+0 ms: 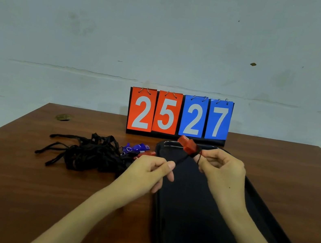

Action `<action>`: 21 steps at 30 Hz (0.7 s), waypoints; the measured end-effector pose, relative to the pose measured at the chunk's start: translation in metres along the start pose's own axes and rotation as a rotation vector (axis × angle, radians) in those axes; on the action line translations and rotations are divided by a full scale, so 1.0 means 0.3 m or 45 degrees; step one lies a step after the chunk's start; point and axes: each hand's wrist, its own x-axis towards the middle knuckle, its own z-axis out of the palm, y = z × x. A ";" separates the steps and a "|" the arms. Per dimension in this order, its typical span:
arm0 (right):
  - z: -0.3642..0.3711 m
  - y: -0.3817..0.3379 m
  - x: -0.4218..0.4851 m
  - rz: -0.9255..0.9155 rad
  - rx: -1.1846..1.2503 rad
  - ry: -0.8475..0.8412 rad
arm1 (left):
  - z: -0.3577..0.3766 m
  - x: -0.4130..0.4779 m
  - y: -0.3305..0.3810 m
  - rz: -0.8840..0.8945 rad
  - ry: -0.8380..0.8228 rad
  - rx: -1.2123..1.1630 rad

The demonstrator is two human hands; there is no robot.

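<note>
Head view shows both hands raised over the far end of a black tray (191,223) that lies on the brown table (16,181). The right hand (221,170) has its grip closed on a red whistle (188,147), pinching the near end between thumb and curled fingers. The whistle's long axis points up, away and to the left from that grip, toward the scoreboard (178,116). A few turns of black cord (184,159) circle the whistle close to the fingertips. From there the cord runs down and left in a short, fairly taut line to the left hand (146,172), whose grip is closed on it between thumb and forefinger.

So the free cord lies to the left of the whistle and below it, roughly crosswise to its long axis. The left hand is the one placed to work it, and the right hand serves as the holder. I judge that the work is wrapping the cord about the whistle, though unwrapping would look the same. Either way the left hand must circle the whistle's short girth, and the span between the two hands is small.

To the left on the table, near the left hand, sits a tangle of black lanyards (85,151) with a blue whistle (137,147) and a second red one (146,153) at its right edge.
</note>
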 end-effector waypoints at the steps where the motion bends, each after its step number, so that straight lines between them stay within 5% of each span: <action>1: 0.001 0.005 0.000 -0.031 -0.079 0.031 | 0.002 -0.001 0.003 -0.003 0.005 0.010; 7: 0.012 0.035 -0.019 -0.328 -0.507 -0.028 | 0.013 -0.013 0.010 0.073 0.017 0.159; 12: 0.012 0.016 -0.029 -0.454 -0.672 -0.427 | -0.014 -0.009 0.019 0.093 0.019 0.082; 21: 0.018 -0.006 -0.037 -0.428 -0.347 -0.726 | -0.088 0.007 0.004 0.037 0.131 0.007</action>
